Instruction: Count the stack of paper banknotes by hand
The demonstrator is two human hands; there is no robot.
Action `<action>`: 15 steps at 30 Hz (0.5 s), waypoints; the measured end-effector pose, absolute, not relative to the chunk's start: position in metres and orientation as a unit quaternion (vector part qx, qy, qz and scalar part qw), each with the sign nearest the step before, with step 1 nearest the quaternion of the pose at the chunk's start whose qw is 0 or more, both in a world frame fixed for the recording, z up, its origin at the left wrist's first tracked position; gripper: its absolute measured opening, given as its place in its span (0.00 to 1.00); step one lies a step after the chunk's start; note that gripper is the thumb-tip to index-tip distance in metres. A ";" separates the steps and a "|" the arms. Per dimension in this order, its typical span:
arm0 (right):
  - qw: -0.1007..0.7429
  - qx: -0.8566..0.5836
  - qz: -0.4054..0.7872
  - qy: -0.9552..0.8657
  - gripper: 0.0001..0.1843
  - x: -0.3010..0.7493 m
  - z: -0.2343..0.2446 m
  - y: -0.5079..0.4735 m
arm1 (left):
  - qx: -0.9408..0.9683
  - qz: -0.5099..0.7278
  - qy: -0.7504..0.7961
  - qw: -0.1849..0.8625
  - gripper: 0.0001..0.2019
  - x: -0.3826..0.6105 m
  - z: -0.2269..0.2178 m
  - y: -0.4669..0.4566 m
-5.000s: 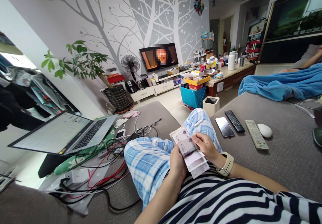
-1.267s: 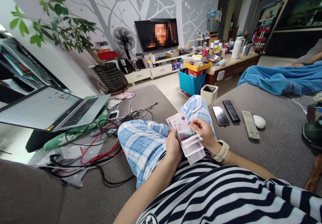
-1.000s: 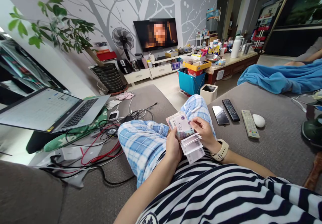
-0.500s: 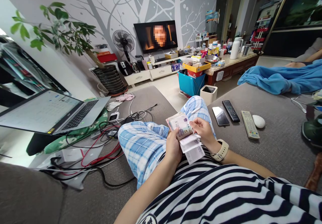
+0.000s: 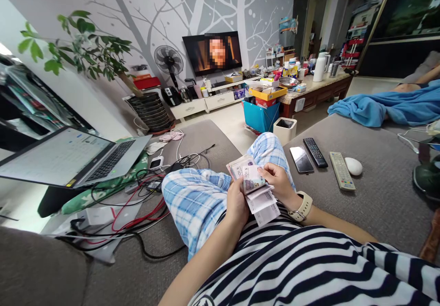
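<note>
A stack of banknotes [image 5: 252,180] is held over my lap, above the blue plaid trousers [image 5: 192,200]. My left hand [image 5: 238,203] is closed round the stack's left side, thumb on top. At the upper right edge, my right hand [image 5: 277,181] pinches a note marked 5, which is partly lifted off the others. Several folded notes hang below toward the striped shirt [image 5: 309,260], their lower ends fanned out. A pale watch [image 5: 302,206] is on my right wrist. How many notes there are is hidden by the overlap.
To the right on the grey sofa lie a phone [image 5: 301,159], a black remote [image 5: 315,152], a beige remote [image 5: 342,171] and a white mouse [image 5: 354,166]. On the left are tangled cables [image 5: 144,221] and an open laptop [image 5: 110,159]. A bin [image 5: 284,130] stands ahead.
The top note marked 5 has shifted and bent between my hands, showing another note's printing beside it. Both hands stay in nearly the same place. The view has tilted slightly.
</note>
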State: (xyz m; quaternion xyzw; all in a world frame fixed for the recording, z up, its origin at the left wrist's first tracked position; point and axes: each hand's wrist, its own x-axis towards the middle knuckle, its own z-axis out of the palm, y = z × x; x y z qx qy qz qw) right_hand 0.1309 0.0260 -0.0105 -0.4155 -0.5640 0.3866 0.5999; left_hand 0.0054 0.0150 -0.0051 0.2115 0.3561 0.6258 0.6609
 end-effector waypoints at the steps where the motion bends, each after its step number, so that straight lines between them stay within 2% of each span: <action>1: 0.601 -0.411 0.387 -0.566 0.19 0.131 -0.009 0.025 | 0.205 0.627 0.352 0.664 0.15 0.006 -0.005 0.016; 15: 0.600 -0.384 0.431 -0.554 0.16 0.129 -0.004 0.021 | 0.292 0.613 0.421 0.601 0.10 0.003 -0.016 0.014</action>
